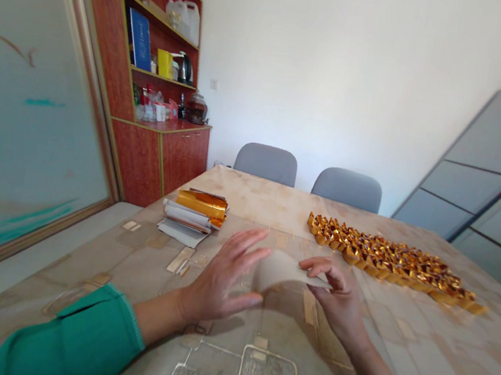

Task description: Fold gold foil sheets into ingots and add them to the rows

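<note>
A curved sheet of pale paper (282, 270) is held just above the table, between my two hands. My right hand (333, 292) pinches its right edge between thumb and fingers. Around the left end of the sheet, my left hand (229, 276) has its fingers and thumb spread apart, its fingertips near the paper. Beyond my left hand lies a stack of gold and grey-white foil papers (199, 211). At the right, many folded gold foil pieces (391, 260) sit close together in long rows.
The table (398, 363) has a patterned, glossy cover. Two grey chairs (266, 163) stand at its far side, before a white wall. A red-brown cabinet (141, 157) with bottles and a kettle is at the left, beside a painted glass door (31, 96).
</note>
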The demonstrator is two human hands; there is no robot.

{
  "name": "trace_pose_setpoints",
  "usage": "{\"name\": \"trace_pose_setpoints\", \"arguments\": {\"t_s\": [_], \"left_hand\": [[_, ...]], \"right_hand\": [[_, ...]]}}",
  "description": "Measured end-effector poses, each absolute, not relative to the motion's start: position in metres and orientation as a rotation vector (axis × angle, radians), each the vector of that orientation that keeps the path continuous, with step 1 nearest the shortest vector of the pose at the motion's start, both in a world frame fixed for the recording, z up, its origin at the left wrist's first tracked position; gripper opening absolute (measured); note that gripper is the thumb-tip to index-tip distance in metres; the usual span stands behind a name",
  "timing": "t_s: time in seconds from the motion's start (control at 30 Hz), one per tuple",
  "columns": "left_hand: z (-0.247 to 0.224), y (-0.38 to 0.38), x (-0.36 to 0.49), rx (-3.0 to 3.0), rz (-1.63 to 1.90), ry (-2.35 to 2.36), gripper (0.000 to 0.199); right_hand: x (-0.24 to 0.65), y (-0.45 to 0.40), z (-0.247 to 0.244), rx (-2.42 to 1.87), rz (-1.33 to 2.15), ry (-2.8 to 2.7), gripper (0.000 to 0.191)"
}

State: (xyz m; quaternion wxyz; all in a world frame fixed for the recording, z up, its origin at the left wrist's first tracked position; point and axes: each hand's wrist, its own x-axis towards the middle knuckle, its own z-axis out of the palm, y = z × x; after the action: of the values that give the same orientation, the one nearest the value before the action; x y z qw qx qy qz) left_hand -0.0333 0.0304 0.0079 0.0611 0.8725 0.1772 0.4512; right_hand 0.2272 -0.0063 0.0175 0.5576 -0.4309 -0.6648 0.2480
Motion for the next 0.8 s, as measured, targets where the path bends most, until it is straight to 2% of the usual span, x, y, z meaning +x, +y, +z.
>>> {"name": "trace_pose_setpoints", "arguments": {"t_s": [0.07,0.2,0.27,0.4,0.47,0.57,0.7,0.8], "left_hand": [[0.004,0.030,-0.031,2.599,1.354,0.652,0.086],[-0.001,0.027,-0.028,2.725,1.078,0.672,0.092],[-0.003,0.023,-0.025,2.739,0.970,0.642,0.102],[-0.006,0.008,-0.012,2.588,0.965,0.712,0.123],[-0.006,0.000,-0.005,2.525,1.030,0.777,0.114],[-0.003,-0.003,-0.002,2.519,1.162,0.742,0.076],[0.004,0.015,-0.016,2.546,1.374,0.674,0.053],[0.007,0.032,-0.027,2.721,1.456,0.490,0.028]], "right_hand": [[0.224,-0.009,0.018,-0.944,0.498,-1.649,0.024],[0.221,-0.014,0.016,-0.876,0.446,-1.855,0.018],[0.222,-0.015,0.016,-0.908,0.380,-1.910,0.016],[0.212,-0.021,0.017,-1.041,0.038,-1.827,0.023],[0.200,-0.028,0.021,-1.033,-0.084,-1.833,0.027],[0.186,-0.037,0.027,-0.915,-0.087,-1.954,0.022],[0.194,-0.035,0.029,-0.770,-0.081,-2.041,0.015],[0.215,-0.028,0.021,-0.771,-0.065,-2.000,0.016]]}}
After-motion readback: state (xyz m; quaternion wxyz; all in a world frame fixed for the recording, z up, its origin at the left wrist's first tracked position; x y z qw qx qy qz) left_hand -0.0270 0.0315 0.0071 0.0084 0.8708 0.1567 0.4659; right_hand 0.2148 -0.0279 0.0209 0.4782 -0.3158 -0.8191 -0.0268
